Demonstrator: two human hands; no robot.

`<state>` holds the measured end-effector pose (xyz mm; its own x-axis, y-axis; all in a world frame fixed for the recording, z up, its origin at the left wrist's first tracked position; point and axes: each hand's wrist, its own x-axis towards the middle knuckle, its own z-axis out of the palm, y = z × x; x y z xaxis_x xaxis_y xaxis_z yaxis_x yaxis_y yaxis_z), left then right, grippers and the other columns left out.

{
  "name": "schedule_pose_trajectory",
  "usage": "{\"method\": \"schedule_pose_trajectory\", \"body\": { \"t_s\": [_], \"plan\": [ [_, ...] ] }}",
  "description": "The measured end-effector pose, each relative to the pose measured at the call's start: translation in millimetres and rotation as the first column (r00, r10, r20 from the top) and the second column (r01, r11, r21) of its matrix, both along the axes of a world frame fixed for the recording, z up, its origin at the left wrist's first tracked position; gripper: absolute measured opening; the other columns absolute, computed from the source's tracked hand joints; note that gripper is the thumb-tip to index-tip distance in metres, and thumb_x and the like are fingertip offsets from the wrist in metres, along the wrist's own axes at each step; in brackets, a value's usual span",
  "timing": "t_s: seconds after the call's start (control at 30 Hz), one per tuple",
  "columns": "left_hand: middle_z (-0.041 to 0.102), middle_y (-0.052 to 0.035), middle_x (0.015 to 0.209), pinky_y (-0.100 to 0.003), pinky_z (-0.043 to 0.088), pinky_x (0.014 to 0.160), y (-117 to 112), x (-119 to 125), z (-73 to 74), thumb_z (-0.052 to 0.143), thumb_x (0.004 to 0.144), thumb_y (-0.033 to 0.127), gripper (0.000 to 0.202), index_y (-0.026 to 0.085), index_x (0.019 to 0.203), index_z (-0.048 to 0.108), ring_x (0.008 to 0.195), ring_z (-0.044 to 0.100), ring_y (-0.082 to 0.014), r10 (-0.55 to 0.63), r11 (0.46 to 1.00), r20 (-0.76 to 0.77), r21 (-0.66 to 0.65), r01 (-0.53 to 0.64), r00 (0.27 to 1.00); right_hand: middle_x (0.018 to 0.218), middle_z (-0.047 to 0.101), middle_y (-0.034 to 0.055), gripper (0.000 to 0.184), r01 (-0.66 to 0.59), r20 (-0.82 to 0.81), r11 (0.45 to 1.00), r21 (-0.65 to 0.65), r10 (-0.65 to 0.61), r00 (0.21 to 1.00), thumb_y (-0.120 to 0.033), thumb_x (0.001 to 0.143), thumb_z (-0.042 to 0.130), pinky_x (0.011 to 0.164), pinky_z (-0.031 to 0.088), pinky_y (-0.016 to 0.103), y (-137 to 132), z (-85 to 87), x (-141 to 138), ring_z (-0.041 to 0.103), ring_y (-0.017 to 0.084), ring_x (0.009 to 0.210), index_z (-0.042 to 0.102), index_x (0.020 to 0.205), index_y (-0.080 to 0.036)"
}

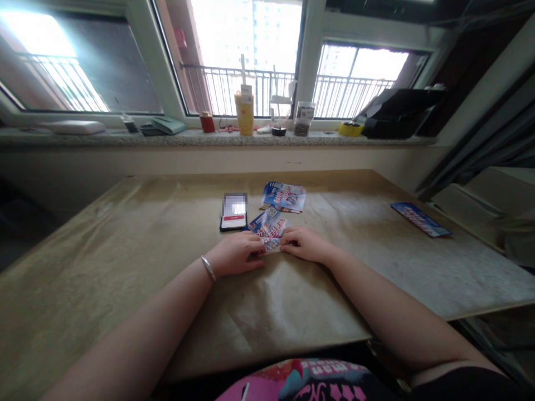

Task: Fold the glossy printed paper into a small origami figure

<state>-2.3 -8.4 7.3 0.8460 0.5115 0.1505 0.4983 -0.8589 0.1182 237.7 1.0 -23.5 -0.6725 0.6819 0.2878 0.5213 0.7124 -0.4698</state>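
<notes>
Quietly, two bare hands work at a blue printed leaflet (270, 224) on a cloth-covered table (167, 317) below a window. Large red-and-white characters run across its face, too small and soft to make out, and a square QR code (272, 212) sits near its far edge. The leaflet lies directly between the hands, its near edge under the fingers. At its near left corner, the left hand (239, 252), wearing a silver bracelet (208, 268) at the wrist, lies palm down with bent fingers (whether they pinch the paper cannot be told). Opposite, the right hand (304, 243) is nearly closed, thumb and forefinger gripping the near right corner. Just beyond lies a stack of similar leaflets (284, 196), its lettering equally unreadable; beside the left hand, a phone (234, 214) shows a partly pixelated screen with a red bar. Well to the right rests a long blue printed piece (421, 219) with white-and-red characters. Pale letters, "MAN" apparently among them, cross the person's shirt (317, 384). Labels on the sill's containers, including a yellow cup (244, 118), are illegible.
</notes>
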Motion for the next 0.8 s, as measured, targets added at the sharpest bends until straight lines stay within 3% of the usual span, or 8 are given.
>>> {"method": "schedule_pose_trajectory", "body": {
  "t_s": [0.3,0.43,0.57,0.67,0.8],
  "plan": [
    [0.064,-0.0028,0.075,-0.025,0.039,0.065,-3,12,-10.8,0.043,0.092,0.035,0.03,0.017,0.073,0.058,0.073,0.056,-0.0148,0.102,0.995,0.04,0.017,-0.103,0.994,0.078,0.064,0.0034,0.009,0.028,-0.03,1.0,-0.008,-0.028,0.999,-0.018,0.081,0.059,0.072,0.045,0.025,-1,-2.4,-6,0.058,0.014,0.076,0.067,0.079,-0.017],
    [0.063,-0.0016,0.068,-0.023,0.036,0.057,1,11,-13.8,0.037,0.093,0.037,0.039,0.018,0.068,0.059,0.063,0.055,-0.0132,0.259,0.964,0.08,-0.087,-0.252,0.962,0.077,0.064,0.0028,0.008,0.03,-0.073,0.998,-0.047,-0.034,0.997,-0.019,0.081,0.06,0.071,0.045,0.024,-1,-3.3,-8,0.058,0.013,0.075,0.067,0.076,-0.017],
    [0.06,0.0,0.061,-0.023,0.033,0.052,3,11,-13.9,0.038,0.092,0.04,0.04,0.018,0.064,0.057,0.057,0.053,-0.013,0.391,0.911,0.075,-0.176,-0.374,0.917,0.073,0.061,-0.0009,0.013,0.149,-0.055,0.982,-0.115,-0.156,0.986,-0.021,0.076,0.063,0.062,0.041,0.022,-3,-2.7,-8,0.053,0.011,0.066,0.065,0.089,-0.018],
    [0.059,-0.0003,0.061,-0.023,0.03,0.05,3,12,-14.0,0.042,0.09,0.041,0.036,0.018,0.066,0.057,0.056,0.053,-0.0135,0.451,0.885,0.046,-0.156,-0.439,0.892,0.069,0.058,-0.0032,0.015,0.214,-0.058,0.964,-0.159,-0.225,0.973,-0.023,0.075,0.064,0.056,0.038,0.02,-5,-1.1,-7,0.049,0.009,0.06,0.062,0.088,-0.018],
    [0.062,-0.0022,0.072,-0.024,0.033,0.056,3,11,-14.6,0.047,0.087,0.04,0.031,0.018,0.069,0.059,0.064,0.055,-0.0149,0.471,0.882,0.048,-0.052,-0.469,0.881,0.07,0.059,-0.0023,0.008,0.192,-0.056,0.974,-0.12,-0.2,0.978,-0.021,0.075,0.063,0.059,0.039,0.02,-6,1.2,-7,0.05,0.009,0.062,0.063,0.083,-0.018]
  ]
}}
